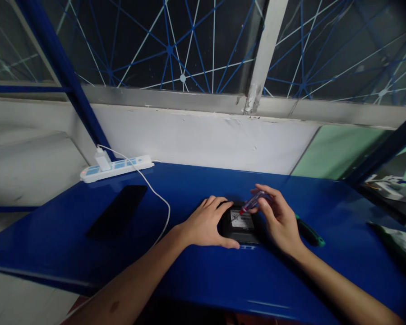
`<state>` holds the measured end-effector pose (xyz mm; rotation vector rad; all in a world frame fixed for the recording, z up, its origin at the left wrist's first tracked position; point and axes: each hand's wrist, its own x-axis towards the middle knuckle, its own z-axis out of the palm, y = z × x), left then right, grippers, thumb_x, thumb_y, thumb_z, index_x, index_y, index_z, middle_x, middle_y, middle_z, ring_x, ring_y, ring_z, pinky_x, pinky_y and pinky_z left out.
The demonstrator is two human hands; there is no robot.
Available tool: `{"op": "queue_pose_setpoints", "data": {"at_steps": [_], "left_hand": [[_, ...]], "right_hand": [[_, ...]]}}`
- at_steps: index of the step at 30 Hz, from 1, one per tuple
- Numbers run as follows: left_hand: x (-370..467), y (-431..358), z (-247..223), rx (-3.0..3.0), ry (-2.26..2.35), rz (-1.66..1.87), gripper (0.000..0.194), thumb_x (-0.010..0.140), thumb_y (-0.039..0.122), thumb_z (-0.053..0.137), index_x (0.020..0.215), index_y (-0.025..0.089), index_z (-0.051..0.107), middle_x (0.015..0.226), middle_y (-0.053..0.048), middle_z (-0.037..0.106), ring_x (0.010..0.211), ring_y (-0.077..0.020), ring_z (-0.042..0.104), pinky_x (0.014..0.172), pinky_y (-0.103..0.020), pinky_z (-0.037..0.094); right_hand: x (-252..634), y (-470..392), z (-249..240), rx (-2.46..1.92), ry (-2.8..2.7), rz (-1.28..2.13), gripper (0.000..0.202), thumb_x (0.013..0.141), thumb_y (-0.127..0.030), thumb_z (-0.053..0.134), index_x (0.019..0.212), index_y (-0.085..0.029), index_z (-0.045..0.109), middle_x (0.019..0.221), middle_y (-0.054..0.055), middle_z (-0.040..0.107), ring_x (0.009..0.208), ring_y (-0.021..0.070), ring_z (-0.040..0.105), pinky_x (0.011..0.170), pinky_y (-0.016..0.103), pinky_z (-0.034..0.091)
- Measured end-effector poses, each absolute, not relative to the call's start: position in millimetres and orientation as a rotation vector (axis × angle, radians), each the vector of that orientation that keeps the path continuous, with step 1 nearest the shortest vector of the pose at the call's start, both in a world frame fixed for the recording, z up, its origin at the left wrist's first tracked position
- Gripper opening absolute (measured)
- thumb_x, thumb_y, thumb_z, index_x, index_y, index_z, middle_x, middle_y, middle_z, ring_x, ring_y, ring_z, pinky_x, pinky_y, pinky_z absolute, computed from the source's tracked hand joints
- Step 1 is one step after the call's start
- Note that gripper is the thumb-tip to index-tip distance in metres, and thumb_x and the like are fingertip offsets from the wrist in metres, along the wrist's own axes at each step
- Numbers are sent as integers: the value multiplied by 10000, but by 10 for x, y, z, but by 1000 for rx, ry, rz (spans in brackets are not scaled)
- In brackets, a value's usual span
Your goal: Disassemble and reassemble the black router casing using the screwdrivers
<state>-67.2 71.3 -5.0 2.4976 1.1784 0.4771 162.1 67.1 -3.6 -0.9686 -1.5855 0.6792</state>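
Note:
A flat black boxy device with a white printed label lies on the blue table. My left hand grips it from the left, fingers over the far edge and thumb along the near edge. Between the fingertips of my right hand is a screwdriver with a clear purplish handle and a red collar. Its thin shaft slants down to the left over the label, and I cannot tell whether the tip touches the device. A green-and-black handled tool lies just right of my right hand.
A white power strip with a plugged-in charger stands at the back left. Its white cable curves across the table. On the left lies a black rectangular pad. A crinkled packet sits at the right.

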Motion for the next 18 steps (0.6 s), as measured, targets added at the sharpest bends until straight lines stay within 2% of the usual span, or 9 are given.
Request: {"op": "queue_pose_setpoints", "data": {"at_steps": [4,8,13,15,18], "left_hand": [[-688,719,-78,2491,1166,494,1088,623,840,684,1494,251,402,1495,-140,444,1355,-404,399,1138,-586,325],[-679,710,-64,2478,1193,456,1100,624,834,692,1492,222,409,1512,-152,423,1375,-415,371,1144,-586,320],[-664,705,-43,2495,1189,451,1086,624,778,739,1484,196,420,1480,-156,459,1338,-395,413,1141,-554,340],[-665,708,-45,2503,1175,472,1079,626,788,729,1481,207,422,1478,-148,461,1332,-391,420,1142,-555,338],[-666,709,-43,2496,1185,457,1077,629,793,723,1480,207,422,1491,-153,446,1343,-395,408,1145,-558,333]], "right_hand": [[1610,653,6,-990,-1593,715,393,987,-366,508,1373,-301,537,1300,84,665,843,185,733,810,396,626],[1602,686,-24,-987,-1572,684,424,961,-354,567,1378,-301,514,1188,70,694,807,169,719,790,382,630],[1606,692,-46,-973,-1557,615,331,913,-363,640,1230,-273,608,1014,44,676,746,155,693,696,329,631],[1611,673,-26,-979,-1597,634,345,936,-365,599,1270,-278,606,1065,57,682,778,165,705,717,341,633],[1621,651,0,-962,-1648,689,444,970,-349,529,1412,-303,514,1292,88,646,899,195,724,813,395,624]]}}
